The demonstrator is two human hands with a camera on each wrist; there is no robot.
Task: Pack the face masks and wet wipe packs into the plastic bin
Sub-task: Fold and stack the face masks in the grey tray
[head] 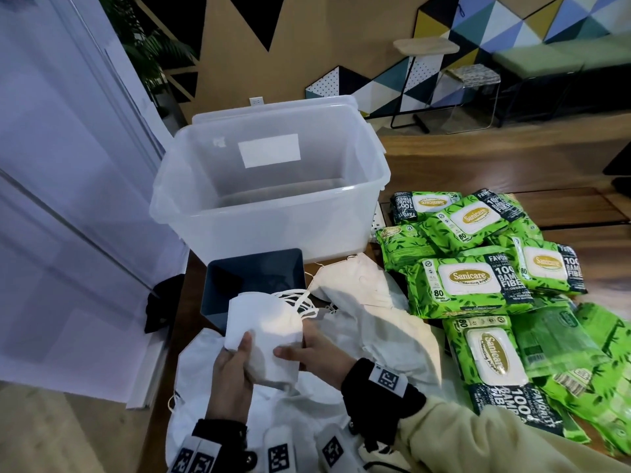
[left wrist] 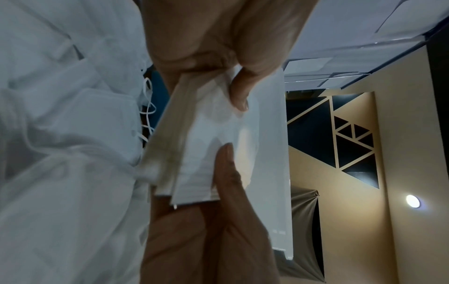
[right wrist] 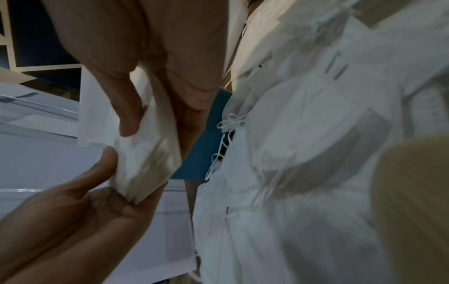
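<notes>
I hold a stack of white folded face masks (head: 263,332) in both hands, just in front of a small dark blue bin (head: 252,271). My left hand (head: 239,356) grips the stack's near left end, thumb on top. My right hand (head: 300,346) pinches its right side. The left wrist view shows my left hand (left wrist: 226,173) with its thumb on the stack (left wrist: 218,144). In the right wrist view my right hand (right wrist: 107,173) holds the stack's (right wrist: 141,159) corner. The clear plastic bin (head: 273,199) stands open behind, with nothing in it. Green wet wipe packs (head: 471,285) lie at the right.
More loose white masks (head: 368,302) are heaped on the wooden table between my hands and the wipe packs, and also under my wrists (head: 273,411). A white wall panel (head: 68,199) closes off the left. Chairs and a side table (head: 426,49) stand far behind.
</notes>
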